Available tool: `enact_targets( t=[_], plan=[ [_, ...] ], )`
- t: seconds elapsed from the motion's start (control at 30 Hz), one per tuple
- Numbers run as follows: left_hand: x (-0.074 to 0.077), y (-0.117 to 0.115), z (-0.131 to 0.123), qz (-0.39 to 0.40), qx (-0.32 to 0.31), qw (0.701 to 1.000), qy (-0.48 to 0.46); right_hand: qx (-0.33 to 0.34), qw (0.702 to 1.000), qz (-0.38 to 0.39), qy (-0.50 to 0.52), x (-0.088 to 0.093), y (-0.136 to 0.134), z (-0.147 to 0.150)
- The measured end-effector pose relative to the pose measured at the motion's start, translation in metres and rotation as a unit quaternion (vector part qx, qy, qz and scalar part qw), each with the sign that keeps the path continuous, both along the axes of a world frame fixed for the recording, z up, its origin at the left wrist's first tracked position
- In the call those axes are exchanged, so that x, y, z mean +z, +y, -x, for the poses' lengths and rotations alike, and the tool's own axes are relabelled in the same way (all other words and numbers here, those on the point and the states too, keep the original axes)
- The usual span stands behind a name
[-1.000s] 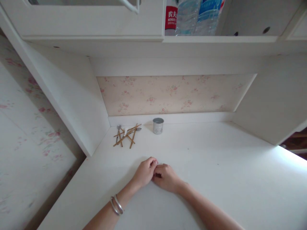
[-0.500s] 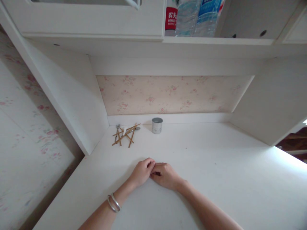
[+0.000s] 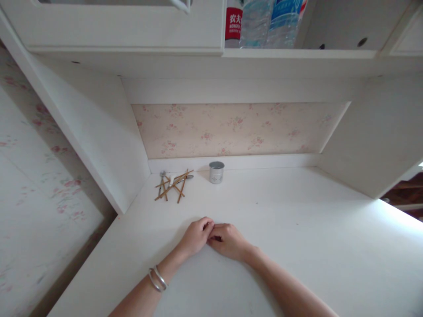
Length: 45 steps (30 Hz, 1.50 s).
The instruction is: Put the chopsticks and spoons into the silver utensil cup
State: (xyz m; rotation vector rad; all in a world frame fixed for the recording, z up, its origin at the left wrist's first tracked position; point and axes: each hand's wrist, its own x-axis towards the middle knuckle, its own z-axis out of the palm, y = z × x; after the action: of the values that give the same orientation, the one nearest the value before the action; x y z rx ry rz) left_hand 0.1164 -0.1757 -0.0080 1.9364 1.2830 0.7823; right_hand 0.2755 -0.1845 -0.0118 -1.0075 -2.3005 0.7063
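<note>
Here you are, lower middle of the frame: left hand point(image 3: 196, 236) and right hand point(image 3: 230, 242) meet on the bench point(image 3: 313, 255), fingers of both curled closed, nothing visible in them. This looks like a resting beat, no reach begun. Left of centre lie crossed chopsticks point(image 3: 168, 188) with spoons point(image 3: 162, 174) among them; the perforated metal cup point(image 3: 216, 177) stands upright near centre. Any reach calls for parting your hands first.

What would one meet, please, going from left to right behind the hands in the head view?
Left panel → mixed sticks and spoons → cup → bottles, higher up → right panel.
</note>
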Motion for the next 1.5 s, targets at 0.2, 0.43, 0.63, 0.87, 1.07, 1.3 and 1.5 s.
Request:
enact_targets(
  t=[0.2, 0.43, 0.63, 0.87, 1.07, 1.3, 1.5],
  plan=[
    [-0.0023, 0.0009, 0.0007, -0.006, -0.002, 1.000, 0.004, 0.001, 1.000, -0.006, -0.006, -0.0008, 0.0002, -0.0001],
    [-0.0018, 0.0002, 0.0005, -0.005, -0.002, 1.000, -0.001, 0.001, 1.000, -0.006, -0.003, -0.0016, 0.0005, 0.0002],
    [0.0010, -0.0008, 0.0004, -0.007, -0.002, 1.000, 0.007, -0.005, 1.000, -0.003, -0.008, 0.0018, -0.0010, 0.0000],
    [0.0013, -0.0011, -0.0003, -0.009, 0.002, 1.000, 0.009, 0.000, 1.000, -0.003, -0.012, 0.0004, -0.0001, -0.0006],
    [0.0009, -0.0007, 0.0005, -0.006, -0.004, 1.000, 0.008, 0.001, 1.000, -0.005, -0.009, -0.0003, -0.0001, -0.0005],
    [0.0003, 0.0001, 0.0003, -0.006, 0.000, 1.000, 0.018, 0.000, 1.000, -0.001, -0.008, 0.0015, -0.0008, -0.0005],
    [-0.0005, -0.0005, 0.0012, -0.006, -0.003, 1.000, 0.011, 0.001, 1.000, -0.002, -0.009, 0.0017, -0.0010, -0.0006]
  ],
)
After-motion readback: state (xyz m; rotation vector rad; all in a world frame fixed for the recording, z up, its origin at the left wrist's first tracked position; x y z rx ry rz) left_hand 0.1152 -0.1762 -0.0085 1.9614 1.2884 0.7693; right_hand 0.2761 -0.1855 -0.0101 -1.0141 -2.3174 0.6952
